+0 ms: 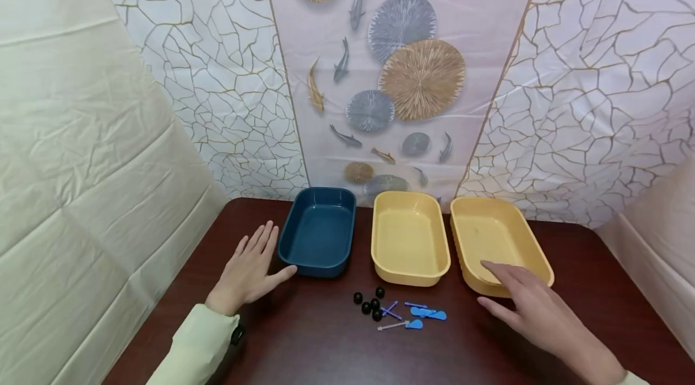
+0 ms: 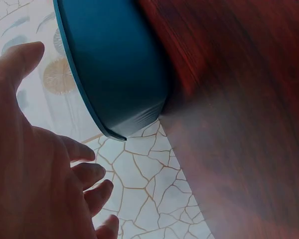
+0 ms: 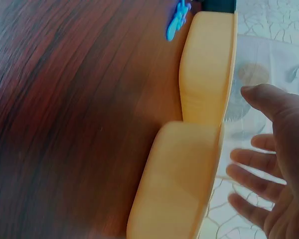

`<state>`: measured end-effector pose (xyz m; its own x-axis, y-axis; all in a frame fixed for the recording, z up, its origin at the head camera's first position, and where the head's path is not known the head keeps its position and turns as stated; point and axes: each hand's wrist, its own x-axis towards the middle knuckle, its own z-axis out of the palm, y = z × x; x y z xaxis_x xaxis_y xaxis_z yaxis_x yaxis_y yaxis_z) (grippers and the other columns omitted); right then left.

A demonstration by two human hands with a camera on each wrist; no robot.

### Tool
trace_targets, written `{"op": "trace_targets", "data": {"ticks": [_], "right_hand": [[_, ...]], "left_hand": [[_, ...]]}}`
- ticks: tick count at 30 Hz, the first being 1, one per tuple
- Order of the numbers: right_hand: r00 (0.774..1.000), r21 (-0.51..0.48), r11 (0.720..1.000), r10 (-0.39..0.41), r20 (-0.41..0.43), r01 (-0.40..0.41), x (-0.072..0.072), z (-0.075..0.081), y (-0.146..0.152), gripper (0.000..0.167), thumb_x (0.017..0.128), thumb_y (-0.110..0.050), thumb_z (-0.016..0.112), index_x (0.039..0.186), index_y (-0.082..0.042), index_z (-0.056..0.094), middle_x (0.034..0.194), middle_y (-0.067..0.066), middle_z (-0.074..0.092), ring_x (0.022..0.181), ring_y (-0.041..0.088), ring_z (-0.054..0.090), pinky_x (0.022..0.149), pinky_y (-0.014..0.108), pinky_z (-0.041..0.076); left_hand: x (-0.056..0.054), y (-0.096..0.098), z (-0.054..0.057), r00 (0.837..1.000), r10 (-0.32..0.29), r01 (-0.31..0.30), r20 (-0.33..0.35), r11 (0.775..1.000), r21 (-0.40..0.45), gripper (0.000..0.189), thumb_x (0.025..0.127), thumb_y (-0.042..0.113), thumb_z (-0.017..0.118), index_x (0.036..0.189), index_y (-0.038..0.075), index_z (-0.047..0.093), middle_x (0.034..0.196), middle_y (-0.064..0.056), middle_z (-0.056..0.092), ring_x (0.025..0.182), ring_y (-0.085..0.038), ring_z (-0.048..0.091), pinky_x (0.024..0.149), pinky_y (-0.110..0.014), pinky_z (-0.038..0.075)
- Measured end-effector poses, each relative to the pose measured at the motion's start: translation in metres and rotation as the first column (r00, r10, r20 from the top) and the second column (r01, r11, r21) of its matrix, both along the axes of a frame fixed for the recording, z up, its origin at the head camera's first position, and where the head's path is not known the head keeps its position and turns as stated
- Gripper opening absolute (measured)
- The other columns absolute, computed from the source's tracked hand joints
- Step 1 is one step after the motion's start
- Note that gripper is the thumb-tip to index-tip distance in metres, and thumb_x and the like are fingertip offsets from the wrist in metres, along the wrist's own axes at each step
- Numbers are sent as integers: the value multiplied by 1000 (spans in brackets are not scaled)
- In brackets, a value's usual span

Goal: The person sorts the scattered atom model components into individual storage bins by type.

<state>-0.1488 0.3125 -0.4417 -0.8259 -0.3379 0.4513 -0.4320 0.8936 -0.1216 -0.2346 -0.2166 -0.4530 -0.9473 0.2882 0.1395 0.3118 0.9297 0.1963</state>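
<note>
Beads (image 1: 375,305) and plastic pieces (image 1: 423,312) lie at lower centre; left grip (image 1: 251,270), spread wide, beside the blue tub (image 1: 320,231); right grip (image 1: 532,309), also wide, near the rightmost yellow tub (image 1: 491,231).

A dark reddish-brown desk (image 1: 304,352) with a soft sheen stands against a white wall covering (image 1: 228,41) veined in gold crackle. Down its middle runs a pale panel (image 1: 483,17) printed with fish (image 1: 341,60) and round discs (image 1: 422,79) (grey-blue and tan alike). Creased cream fabric (image 1: 70,149) hangs at the left; plain pale cloth (image 1: 659,216) borders the right.
</note>
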Motion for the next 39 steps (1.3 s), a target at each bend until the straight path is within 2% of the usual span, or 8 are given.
{"op": "trace_targets", "data": {"ticks": [5,10,13,17,20,26,31,39], "right_hand": [[998,12,998,68,0,-68,-3,1,-13,50,77,-26,94,120,-9,76,110,3,76,101,23,73,83,47,62],[985,58,984,171,-29,-169,-6,-6,-21,40,75,-23,95,109,-12,78,101,-6,74,94,14,70,80,38,62],[972,64,970,233,22,-234,-9,-12,-23,34,76,-22,94,105,-13,77,98,-8,72,90,11,68,76,34,61],[946,28,954,291,142,-298,-14,-17,-27,28,81,-20,91,104,-13,77,97,-6,72,87,9,68,73,31,60],[932,9,948,309,190,-317,-17,-20,-30,24,84,-19,89,104,-14,77,97,-6,71,87,7,68,73,30,60],[911,-20,929,366,188,-369,-23,-28,-36,20,85,-17,88,102,-13,77,96,-7,70,86,5,66,70,27,58],[896,-62,935,353,268,-350,-25,-31,-41,17,88,-17,85,103,-13,78,96,-7,70,87,4,66,70,25,58],[887,-85,928,371,274,-362,-29,-38,-44,14,89,-16,85,101,-13,79,95,-7,70,85,4,65,68,23,57]], "left_hand": [[-6,2,-1,1000,-13,13,15,1000,19,104,97,68,55,166,-2,23,175,-21,22,162,-44,22,131,-64,21],[-12,6,-2,999,-32,31,22,999,37,103,98,65,56,166,-3,22,175,-22,21,163,-45,21,131,-63,22],[-15,9,-2,998,-39,38,40,999,36,102,99,65,55,166,-4,21,175,-23,20,163,-44,20,131,-63,21],[-18,12,-5,997,-43,42,62,999,31,102,100,65,53,166,-5,20,176,-23,18,164,-44,17,132,-61,21],[-19,12,-7,997,-44,41,68,999,34,102,100,66,53,166,-5,20,176,-23,17,164,-44,16,132,-61,21],[-19,13,-13,998,-43,40,55,998,44,104,99,67,54,166,-4,18,176,-22,16,164,-43,16,132,-61,22],[-19,15,-15,996,-44,41,74,998,44,104,99,67,53,167,-4,17,177,-22,15,165,-43,15,132,-61,21],[-19,18,-16,995,-45,41,84,998,47,102,100,66,52,167,-4,17,177,-22,14,165,-43,14,133,-60,19]]}}
